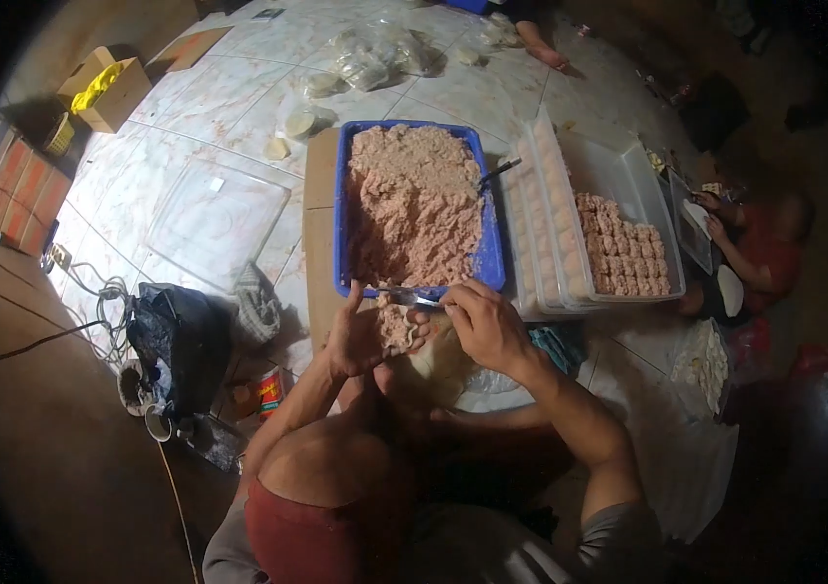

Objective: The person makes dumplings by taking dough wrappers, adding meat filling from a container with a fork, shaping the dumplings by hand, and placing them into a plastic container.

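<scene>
Palm up, my left hand [351, 339] cradles a thin pale wrapper with a lump of pinkish minced filling [396, 325] on it. My right hand [484, 321] pinches the handle of a metal utensil [424, 301], whose blade lies over the filling; whether it is a spoon or a spreader I cannot tell. Just beyond both hands stands a blue tub [341, 219] heaped with the same pink mince [414, 209]. A dark handle [503, 170] sticks out at its right side. Below my hands is a pale, rounded mass [438, 362], partly hidden.
Right of the tub, clear plastic containers [555, 209] stand together, one with rows of filled pieces [620, 251]. A transparent lid [219, 209], a dark bag [179, 336] and cables lie left on the tiled floor. Plastic bags [375, 58] lie beyond. Another person [759, 238] sits at right.
</scene>
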Action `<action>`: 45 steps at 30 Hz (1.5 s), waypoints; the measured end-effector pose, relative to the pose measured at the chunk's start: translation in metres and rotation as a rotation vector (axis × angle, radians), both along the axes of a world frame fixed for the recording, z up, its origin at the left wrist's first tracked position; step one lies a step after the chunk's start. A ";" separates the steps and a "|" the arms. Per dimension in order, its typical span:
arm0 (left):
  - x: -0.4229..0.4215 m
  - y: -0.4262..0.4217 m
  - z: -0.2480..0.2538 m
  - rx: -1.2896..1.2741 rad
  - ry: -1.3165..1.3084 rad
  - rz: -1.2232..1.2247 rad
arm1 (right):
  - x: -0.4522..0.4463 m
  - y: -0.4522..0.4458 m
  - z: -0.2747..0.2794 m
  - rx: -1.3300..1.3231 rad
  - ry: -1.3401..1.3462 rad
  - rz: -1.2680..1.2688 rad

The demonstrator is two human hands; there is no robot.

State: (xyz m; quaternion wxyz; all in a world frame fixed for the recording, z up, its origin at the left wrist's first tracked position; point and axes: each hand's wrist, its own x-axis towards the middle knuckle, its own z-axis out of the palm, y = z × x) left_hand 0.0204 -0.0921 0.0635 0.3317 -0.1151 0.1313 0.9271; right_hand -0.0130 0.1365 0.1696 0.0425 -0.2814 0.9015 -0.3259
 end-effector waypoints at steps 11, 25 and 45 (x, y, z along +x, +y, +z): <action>-0.013 -0.002 0.030 -0.132 0.083 0.111 | 0.027 0.016 -0.006 0.017 0.234 -0.016; -0.018 0.008 0.015 -0.566 0.217 0.079 | 0.043 0.020 -0.022 -0.231 -0.082 -0.274; -0.034 0.015 0.028 -1.281 0.890 0.399 | 0.065 0.011 -0.089 -1.040 -0.842 -0.306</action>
